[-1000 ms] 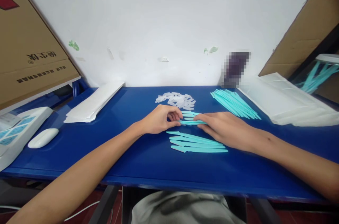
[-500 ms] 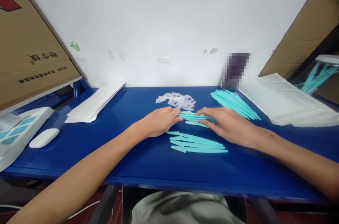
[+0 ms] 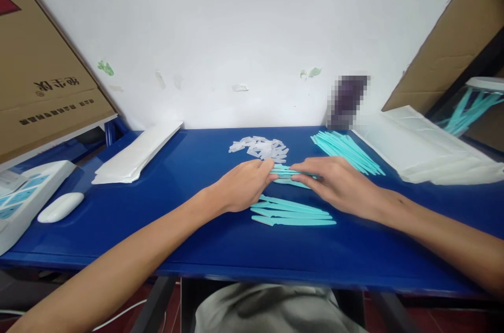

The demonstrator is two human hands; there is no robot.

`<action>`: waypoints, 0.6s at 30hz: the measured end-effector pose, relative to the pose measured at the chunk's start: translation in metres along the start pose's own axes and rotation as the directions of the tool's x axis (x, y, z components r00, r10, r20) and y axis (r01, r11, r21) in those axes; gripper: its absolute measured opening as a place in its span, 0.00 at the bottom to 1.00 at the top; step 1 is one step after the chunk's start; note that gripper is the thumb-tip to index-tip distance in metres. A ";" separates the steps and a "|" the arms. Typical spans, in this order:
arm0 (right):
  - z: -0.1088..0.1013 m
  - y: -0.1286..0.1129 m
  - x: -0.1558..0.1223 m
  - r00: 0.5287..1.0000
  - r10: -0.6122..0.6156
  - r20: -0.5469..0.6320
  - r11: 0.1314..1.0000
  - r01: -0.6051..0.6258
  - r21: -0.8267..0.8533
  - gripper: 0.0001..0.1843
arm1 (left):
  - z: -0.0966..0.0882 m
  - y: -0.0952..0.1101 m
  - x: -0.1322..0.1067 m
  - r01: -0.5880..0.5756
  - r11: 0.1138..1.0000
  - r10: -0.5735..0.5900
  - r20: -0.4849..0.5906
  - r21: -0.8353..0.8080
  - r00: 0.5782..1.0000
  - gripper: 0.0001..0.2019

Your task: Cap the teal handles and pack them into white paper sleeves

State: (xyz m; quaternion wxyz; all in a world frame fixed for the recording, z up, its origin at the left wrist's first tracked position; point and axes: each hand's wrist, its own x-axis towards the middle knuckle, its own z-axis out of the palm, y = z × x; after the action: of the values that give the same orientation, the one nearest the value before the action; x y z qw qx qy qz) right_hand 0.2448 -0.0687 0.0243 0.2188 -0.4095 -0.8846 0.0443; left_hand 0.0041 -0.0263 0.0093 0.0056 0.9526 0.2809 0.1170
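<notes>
Teal strips [image 3: 290, 172] span between left hand [image 3: 243, 187] and right hand [image 3: 339, 186], each grip pinching one end.

The left hand [image 3: 244, 186], reaching in from 7 o'clock, and the right hand [image 3: 338, 183], from 4 o'clock, rest knuckles-up, fingertips pinched, nearly meeting.

The left hand [image 3: 244, 186] and right hand [image 3: 338, 186] are bare, and so are both forearms as far as they show. Creased grey-beige cloth [image 3: 271, 309] covers the lap below the tabletop's [image 3: 118, 228] near edge.
</notes>
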 end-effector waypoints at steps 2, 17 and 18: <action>-0.002 0.004 0.001 0.999 0.009 0.053 1.000 -0.009 -0.003 0.20 | -0.005 -0.004 0.001 -0.013 1.000 0.013 0.024 0.007 1.000 0.17; 0.007 0.026 -0.009 0.975 0.153 0.158 0.929 -0.087 -0.361 0.21 | -0.021 -0.099 -0.020 0.463 0.884 -0.444 -0.184 0.072 0.877 0.16; 0.007 0.025 -0.009 0.976 0.152 0.157 0.923 -0.084 -0.376 0.20 | -0.020 -0.099 -0.020 0.453 0.886 -0.433 -0.175 0.096 0.884 0.16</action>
State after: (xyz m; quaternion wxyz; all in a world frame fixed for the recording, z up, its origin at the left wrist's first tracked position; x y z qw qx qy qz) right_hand 0.2645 -0.0580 0.0086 0.0533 -0.4900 -0.8672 -0.0710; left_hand -0.0700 0.0455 0.0165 -0.0527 0.8497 0.4982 0.1642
